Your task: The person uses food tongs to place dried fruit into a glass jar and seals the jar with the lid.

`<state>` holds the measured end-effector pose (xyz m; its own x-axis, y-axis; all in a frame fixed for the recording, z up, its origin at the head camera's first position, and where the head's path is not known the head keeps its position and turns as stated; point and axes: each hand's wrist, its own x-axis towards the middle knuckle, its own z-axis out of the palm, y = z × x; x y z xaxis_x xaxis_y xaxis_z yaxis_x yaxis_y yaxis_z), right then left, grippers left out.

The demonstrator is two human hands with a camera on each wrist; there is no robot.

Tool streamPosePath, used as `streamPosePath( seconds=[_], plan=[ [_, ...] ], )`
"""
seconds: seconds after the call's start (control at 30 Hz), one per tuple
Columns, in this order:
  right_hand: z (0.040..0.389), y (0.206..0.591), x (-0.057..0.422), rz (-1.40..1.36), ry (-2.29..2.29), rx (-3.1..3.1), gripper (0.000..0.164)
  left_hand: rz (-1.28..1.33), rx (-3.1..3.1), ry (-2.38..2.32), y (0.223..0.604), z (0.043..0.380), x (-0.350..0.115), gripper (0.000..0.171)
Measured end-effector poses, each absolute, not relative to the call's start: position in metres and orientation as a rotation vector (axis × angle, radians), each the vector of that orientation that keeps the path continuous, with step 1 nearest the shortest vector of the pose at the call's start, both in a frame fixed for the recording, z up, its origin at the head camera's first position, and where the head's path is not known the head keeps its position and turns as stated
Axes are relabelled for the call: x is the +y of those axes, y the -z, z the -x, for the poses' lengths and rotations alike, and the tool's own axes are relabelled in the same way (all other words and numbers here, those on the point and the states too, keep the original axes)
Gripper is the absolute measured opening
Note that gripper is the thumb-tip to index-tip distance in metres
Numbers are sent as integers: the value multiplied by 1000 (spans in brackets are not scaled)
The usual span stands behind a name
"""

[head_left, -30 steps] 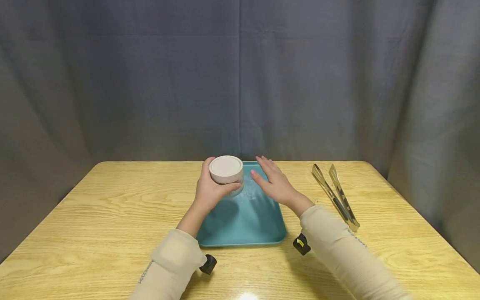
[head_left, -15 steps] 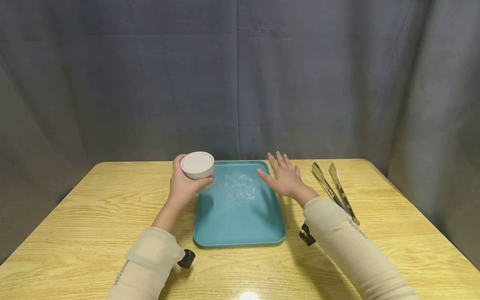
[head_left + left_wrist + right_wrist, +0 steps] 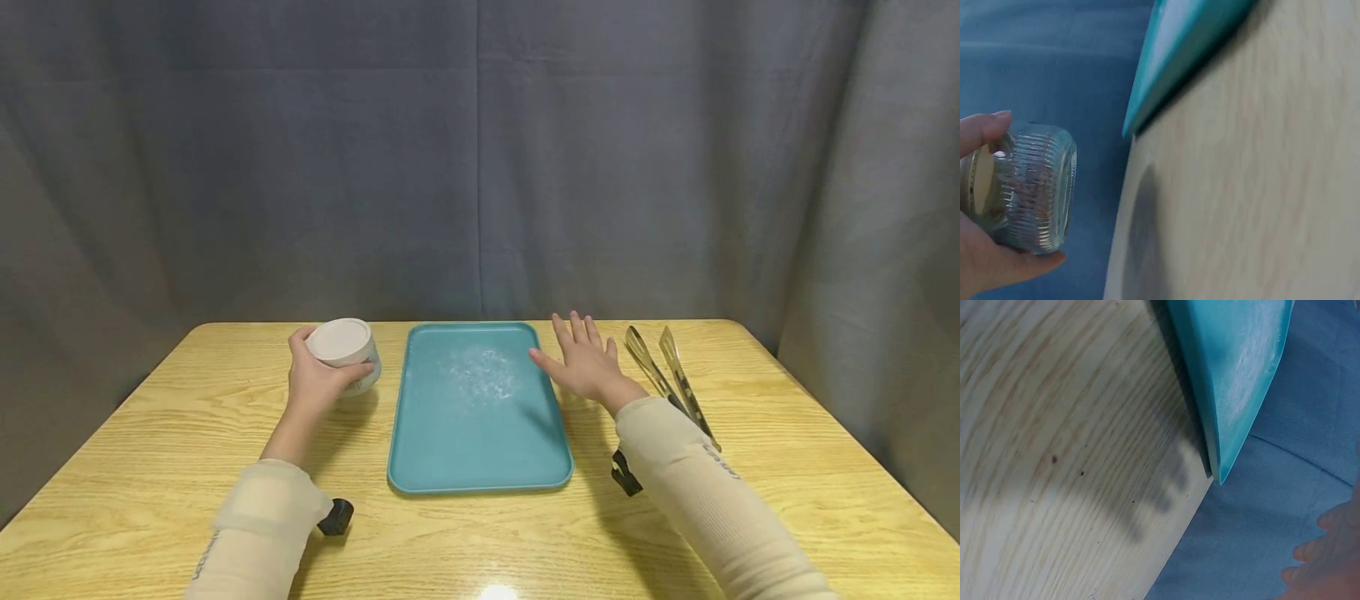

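My left hand (image 3: 313,383) grips a ribbed clear glass jar (image 3: 1032,187) with a pale, flat lid (image 3: 339,341), thumb on the near side and fingers round the far side. The jar is in the air over the table, left of a teal rectangular tray (image 3: 480,454), and its shadow falls apart from it on the wood. Over by the tray's right edge, my right hand (image 3: 588,364) hovers with fingers spread and nothing in it. Its fingertips show at the lower right corner of the right wrist view.
Whitish mottled marks (image 3: 483,379) show on the tray's far half. To the right of my right hand lie metal tongs (image 3: 686,387) with dark grips, partly covered by my sleeve. A grey curtain (image 3: 480,167) hangs behind the wooden table's far edge.
My left hand has carried the jar leftward from above the tray to beyond its left side. My right hand has drifted slightly right, its fingers spreading wider.
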<state>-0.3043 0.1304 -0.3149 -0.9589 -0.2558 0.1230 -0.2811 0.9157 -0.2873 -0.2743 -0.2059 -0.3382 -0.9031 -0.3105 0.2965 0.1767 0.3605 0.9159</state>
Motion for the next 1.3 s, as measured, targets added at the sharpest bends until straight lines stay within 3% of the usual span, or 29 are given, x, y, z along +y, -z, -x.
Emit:
streamPosePath(
  seconds=[0.83, 1.3],
  plan=[
    [305, 323, 130, -423, -436, -3018, 78, -190, -2311, 1593, 372, 279, -248, 94],
    [306, 328, 131, -430, -425, -3013, 79, -154, -2362, 1658, 370, 277, -249, 100]
  ],
)
